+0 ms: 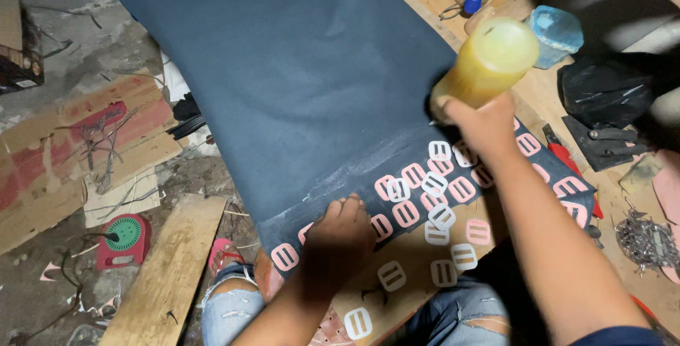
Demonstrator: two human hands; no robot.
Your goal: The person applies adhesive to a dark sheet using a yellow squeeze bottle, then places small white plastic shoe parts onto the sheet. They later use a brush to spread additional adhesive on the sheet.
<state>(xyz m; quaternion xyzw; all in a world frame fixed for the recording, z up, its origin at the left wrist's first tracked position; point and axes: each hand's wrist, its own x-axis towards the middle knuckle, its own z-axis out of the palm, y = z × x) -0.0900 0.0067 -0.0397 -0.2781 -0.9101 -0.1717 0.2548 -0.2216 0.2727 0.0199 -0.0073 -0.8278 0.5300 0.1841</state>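
A large dark blue sheet of rubbery material (pixel 297 77) lies across the wooden board worktop (pixel 418 261), reaching down to the person's lap. The right hand (pixel 482 123) is closed around a yellow translucent plastic bottle (pixel 492 59), held tilted above the sheet's lower right part. The left hand (pixel 340 236) presses flat, fingers spread, on the sheet's near edge. Small pink and white slotted rectangular pieces (pixel 432 201) lie scattered between and around both hands.
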